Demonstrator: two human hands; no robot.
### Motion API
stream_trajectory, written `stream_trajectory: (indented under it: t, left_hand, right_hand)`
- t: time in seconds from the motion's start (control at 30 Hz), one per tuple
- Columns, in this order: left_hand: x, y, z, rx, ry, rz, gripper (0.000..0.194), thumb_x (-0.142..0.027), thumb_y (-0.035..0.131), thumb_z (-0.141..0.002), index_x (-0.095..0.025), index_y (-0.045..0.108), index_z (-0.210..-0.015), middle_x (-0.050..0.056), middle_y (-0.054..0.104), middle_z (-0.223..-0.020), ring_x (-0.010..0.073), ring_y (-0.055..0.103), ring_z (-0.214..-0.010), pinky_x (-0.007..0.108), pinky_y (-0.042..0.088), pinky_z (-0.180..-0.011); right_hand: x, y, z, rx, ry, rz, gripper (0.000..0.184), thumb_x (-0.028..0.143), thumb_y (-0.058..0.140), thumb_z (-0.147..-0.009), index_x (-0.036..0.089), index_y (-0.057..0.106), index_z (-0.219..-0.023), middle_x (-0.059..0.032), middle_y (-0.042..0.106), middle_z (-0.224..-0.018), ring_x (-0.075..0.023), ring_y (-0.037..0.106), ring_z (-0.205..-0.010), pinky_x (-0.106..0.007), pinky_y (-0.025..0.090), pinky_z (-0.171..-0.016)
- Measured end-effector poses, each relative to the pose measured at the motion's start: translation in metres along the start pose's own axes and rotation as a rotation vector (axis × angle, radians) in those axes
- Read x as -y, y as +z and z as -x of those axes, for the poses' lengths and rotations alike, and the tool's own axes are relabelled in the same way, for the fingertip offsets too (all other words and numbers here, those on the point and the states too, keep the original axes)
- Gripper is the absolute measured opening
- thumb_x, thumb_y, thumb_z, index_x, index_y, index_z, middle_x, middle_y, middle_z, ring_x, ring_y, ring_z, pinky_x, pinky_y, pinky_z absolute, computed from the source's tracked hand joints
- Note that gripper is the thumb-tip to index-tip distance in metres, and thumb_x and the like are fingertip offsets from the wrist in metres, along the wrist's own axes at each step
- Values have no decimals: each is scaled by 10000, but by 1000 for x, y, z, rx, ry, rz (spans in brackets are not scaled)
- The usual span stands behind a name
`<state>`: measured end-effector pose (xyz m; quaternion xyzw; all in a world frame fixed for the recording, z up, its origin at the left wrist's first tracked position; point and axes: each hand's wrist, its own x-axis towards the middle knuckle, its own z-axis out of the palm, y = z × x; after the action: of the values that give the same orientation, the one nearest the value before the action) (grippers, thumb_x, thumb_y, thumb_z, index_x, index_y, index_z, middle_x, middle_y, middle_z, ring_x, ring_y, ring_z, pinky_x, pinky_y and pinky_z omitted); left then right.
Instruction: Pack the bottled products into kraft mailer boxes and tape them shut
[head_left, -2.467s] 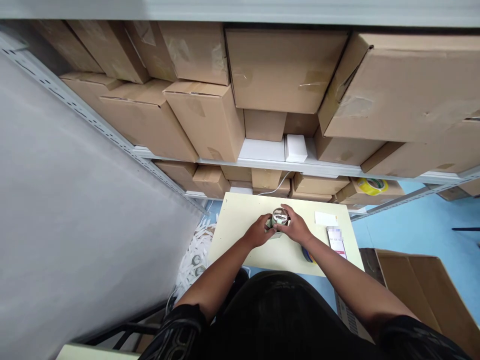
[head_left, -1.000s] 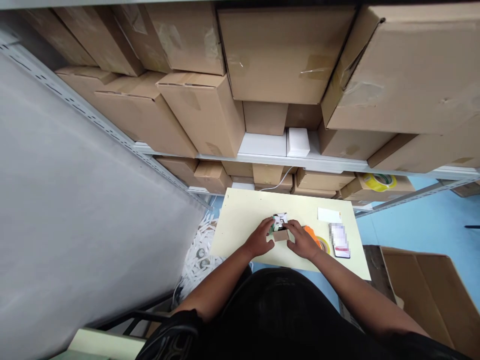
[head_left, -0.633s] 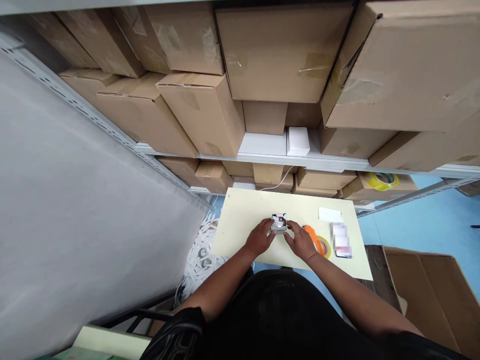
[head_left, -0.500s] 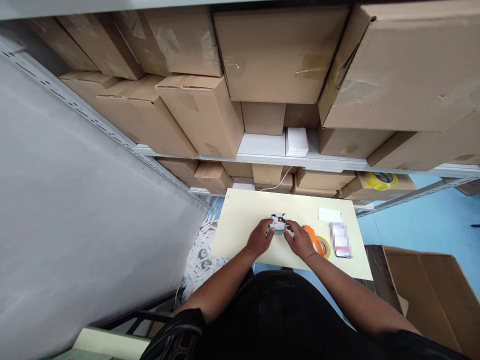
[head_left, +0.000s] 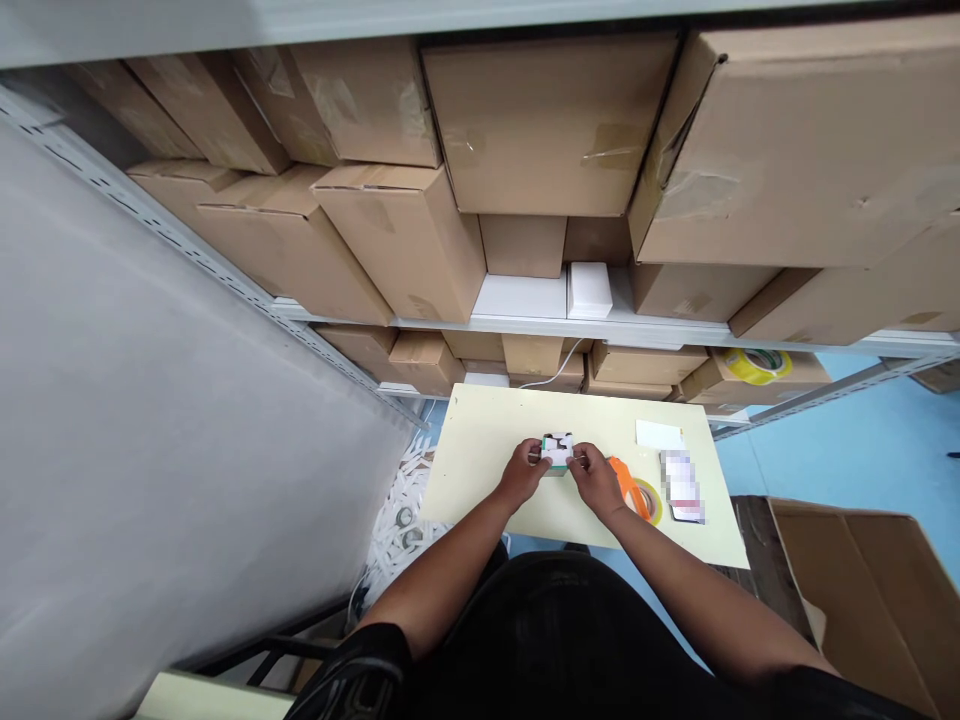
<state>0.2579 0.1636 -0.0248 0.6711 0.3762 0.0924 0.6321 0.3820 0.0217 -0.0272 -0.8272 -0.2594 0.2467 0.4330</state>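
While the bottom of the view is filled by black clothing [head_left: 562, 640], the near edge of the desk [head_left: 480, 420] is crossed by two bare forearms. A pale surface [head_left: 217, 698] is cut off at the lower left, and an open carton [head_left: 870, 590] is cut off at the lower right.

Near the middle of the desk, a small box [head_left: 556, 456] is held between both hands, its white top flaps partly folded in. By the left hand [head_left: 521, 472], half closed, its left side is gripped; by the right hand [head_left: 598, 478], also half closed, its right side is pinched. The contents are mostly hidden by the flaps, and whether the desk is touched by the box cannot be told.

Toward the right edge, an orange dispenser [head_left: 626, 485] is partly covered by the right hand, with a tape roll [head_left: 655, 502] just beside it. Nearer that edge is laid a phone [head_left: 681, 487], its screen pixelated and its writing unreadable. By the far right corner a white card [head_left: 660, 434] is seen.

Beyond the far edge, shelves are packed with cartons [head_left: 555, 130], the upper ones cropped; any print there is too faint to be read.
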Motion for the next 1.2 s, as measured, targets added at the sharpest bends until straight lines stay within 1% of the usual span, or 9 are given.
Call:
stream_trajectory:
  t: [0.1,0.2,0.37,0.5,0.63,0.77,1.0,1.1,1.2]
  left_hand:
    - [2,-1,6,43,-19,46,373,-407,659,-912,-191,601,-1211,129,679,-1264,244,673,-1062,420,548,-942]
    - [7,-3,13,92,-21,77,449,-499,594,-943,-216,579,-1291,130,635,-1372,258,646,-1149,409,552,-920]
    - [29,-8,17,173,-64,86,536,-561,466,-967,-263,516,-1410,102,587,-1449,267,563,-1275,433,519,-977]
    - [49,-8,14,187,-133,118,571,-569,480,-932,-294,502,-1431,94,556,-1492,279,509,-1361,441,511,-986]
    - [54,-4,14,175,-130,121,571,-549,524,-904,-291,525,-1413,90,576,-1468,274,537,-1328,440,515,-984]
    - [53,2,15,122,-131,99,592,-460,618,-855,-263,538,-1408,103,598,-1440,273,600,-1237,448,525,-982]
    - [56,10,11,70,-65,96,693,-291,732,-795,-228,509,-1448,132,588,-1463,287,610,-1264,474,475,-1085]
    - [55,4,5,36,-45,93,672,-288,712,-825,-239,506,-1463,116,598,-1455,278,605,-1265,463,497,-1060]
    - [53,-14,-4,-24,-24,80,657,-265,685,-841,-254,507,-1473,96,602,-1453,267,602,-1266,460,504,-1057]
  right_hand:
    - [-7,1,-1,72,-2,-96,304,400,568,-891,288,613,-1170,-36,737,-1104,-236,715,-930,-420,571,-862]
    - [-22,4,0,143,-35,-191,441,291,538,-847,288,588,-1285,-51,708,-1236,-230,707,-1049,-417,572,-928]
    - [-48,11,-2,180,46,-140,620,199,561,-743,281,589,-1357,-71,703,-1252,-241,696,-1122,-388,600,-849]
    - [-65,15,-5,178,62,-95,641,190,588,-733,305,599,-1363,-74,702,-1274,-236,717,-1083,-362,612,-777]
    - [-75,15,-9,199,60,-81,637,186,590,-750,313,590,-1374,-79,701,-1283,-236,726,-1088,-355,617,-763]
    - [-76,12,-13,241,8,-63,612,201,605,-764,311,592,-1366,-63,720,-1240,-236,725,-1090,-377,615,-811]
    - [-65,15,-21,351,-39,-144,692,152,592,-753,305,550,-1426,-62,696,-1317,-232,706,-1130,-411,597,-934]
    - [-57,24,-33,341,-95,-155,730,148,600,-738,289,535,-1451,-75,686,-1330,-249,706,-1127,-430,601,-929]
    - [-44,43,-51,357,-127,-147,740,141,606,-726,289,533,-1447,-77,682,-1335,-251,711,-1114,-420,609,-898]
